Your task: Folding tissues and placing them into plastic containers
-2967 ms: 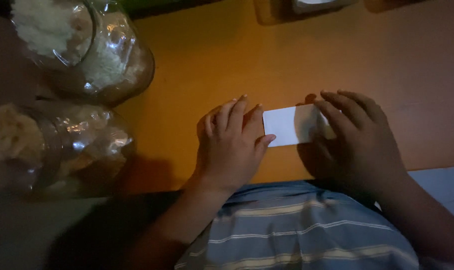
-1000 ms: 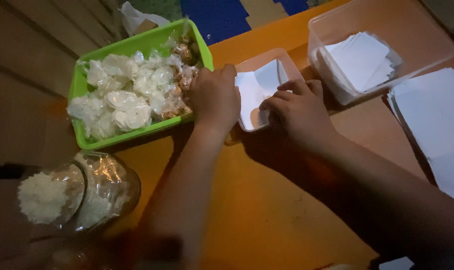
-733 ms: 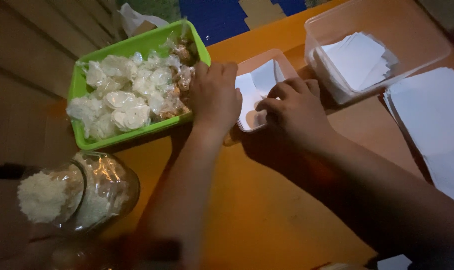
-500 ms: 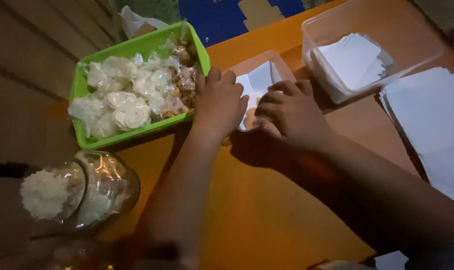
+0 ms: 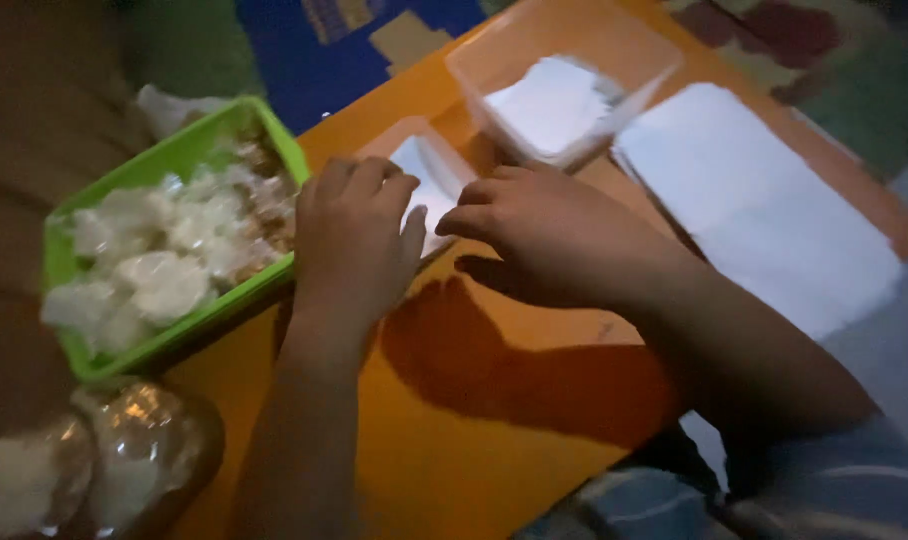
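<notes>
One small white folded paper (image 5: 426,180)

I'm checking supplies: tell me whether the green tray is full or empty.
Full. The green tray is heaped with pale, clear-wrapped lumps nearly to its rim, beside the left hand.

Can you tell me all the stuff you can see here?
table: one, orange, under everything
green tray: one, left, holding pale wrapped pieces
small clear tray: one, centre, under the hands
folded paper: one, white, in the small tray
clear tub: one, top centre, with white paper squares
paper sheets: a stack, white, right
clear bags: two, bottom left, white filling
left hand: on the folded paper
right hand: fingertips at the folded paper
</notes>
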